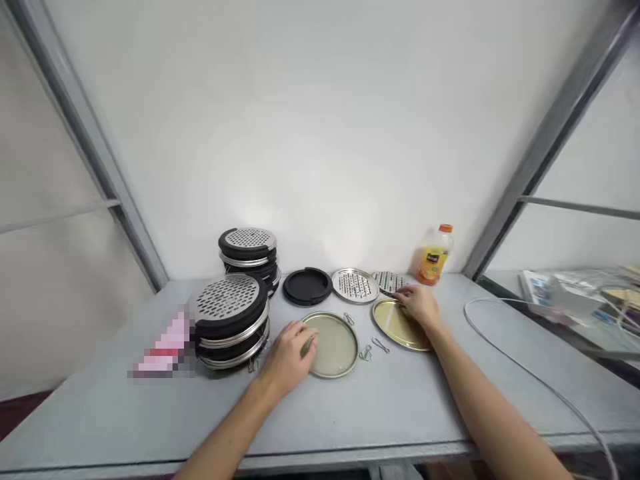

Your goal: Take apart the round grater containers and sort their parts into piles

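Observation:
My left hand point(291, 355) is at the left rim of a shallow round metal tray point(333, 347), its fingers curled. A small dark shape shows between thumb and forefinger, too unclear to name. Over the far edge of a gold-coloured round tray point(397, 325), my right hand point(419, 305) has its fingertips pinched at the near edge of a grater disc point(389, 281). Another silver grater disc point(355, 285) lies beside it, then a black ring-shaped holder point(307, 287). Small bent wire clips point(367, 353) are scattered between the two trays.
Two stacks of grater discs with black rims stand at left, a near stack point(230, 327) and a far stack point(250, 253). A juice bottle point(434, 259) is by the wall. A white cable point(520, 357) curves along the right side of the grey table point(360, 420).

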A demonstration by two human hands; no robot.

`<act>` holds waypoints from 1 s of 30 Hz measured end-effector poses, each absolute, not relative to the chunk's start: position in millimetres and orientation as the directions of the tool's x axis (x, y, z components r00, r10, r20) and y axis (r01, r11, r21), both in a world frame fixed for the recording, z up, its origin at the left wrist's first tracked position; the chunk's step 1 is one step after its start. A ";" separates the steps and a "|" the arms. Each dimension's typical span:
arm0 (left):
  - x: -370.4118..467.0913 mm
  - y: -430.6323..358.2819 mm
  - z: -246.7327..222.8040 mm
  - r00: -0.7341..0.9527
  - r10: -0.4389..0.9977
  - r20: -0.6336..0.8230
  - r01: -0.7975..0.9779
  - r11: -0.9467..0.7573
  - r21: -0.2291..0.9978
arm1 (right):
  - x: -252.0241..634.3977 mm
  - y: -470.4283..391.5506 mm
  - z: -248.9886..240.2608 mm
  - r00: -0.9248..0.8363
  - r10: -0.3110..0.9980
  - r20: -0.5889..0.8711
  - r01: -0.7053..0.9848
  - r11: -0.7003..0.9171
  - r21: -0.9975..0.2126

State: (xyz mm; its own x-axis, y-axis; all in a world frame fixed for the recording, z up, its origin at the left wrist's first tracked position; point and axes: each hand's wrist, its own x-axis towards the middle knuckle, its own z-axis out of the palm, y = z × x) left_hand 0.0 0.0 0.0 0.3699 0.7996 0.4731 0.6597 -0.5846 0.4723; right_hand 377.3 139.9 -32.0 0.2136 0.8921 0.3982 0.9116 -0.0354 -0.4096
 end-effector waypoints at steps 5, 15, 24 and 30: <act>-0.2 -1.0 -1.2 0.371 0.797 0.478 0.659 -0.588 0.469 | 377.9 143.1 -33.4 0.202 0.889 0.412 0.916 -0.022 -0.402; 0.2 -0.4 -0.6 0.385 0.791 0.475 0.638 -0.600 0.483 | 378.1 146.2 -33.1 0.124 0.861 0.493 0.910 0.100 -0.403; -0.7 0.2 -1.7 0.378 0.798 0.469 0.648 -0.590 0.482 | 381.7 141.6 -30.8 0.120 0.847 0.519 0.882 0.149 -0.447; -0.3 1.0 -1.3 0.390 0.804 0.449 0.664 -0.583 0.468 | 383.2 138.7 -34.6 0.164 0.843 0.512 0.855 0.138 -0.500</act>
State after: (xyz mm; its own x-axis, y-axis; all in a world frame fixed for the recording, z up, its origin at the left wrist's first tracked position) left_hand -0.3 1.0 -1.3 0.3899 0.8040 0.4489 0.6637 -0.5833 0.4682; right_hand 383.2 138.7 -34.6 0.1635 0.8435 0.5117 0.8549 0.1377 -0.5001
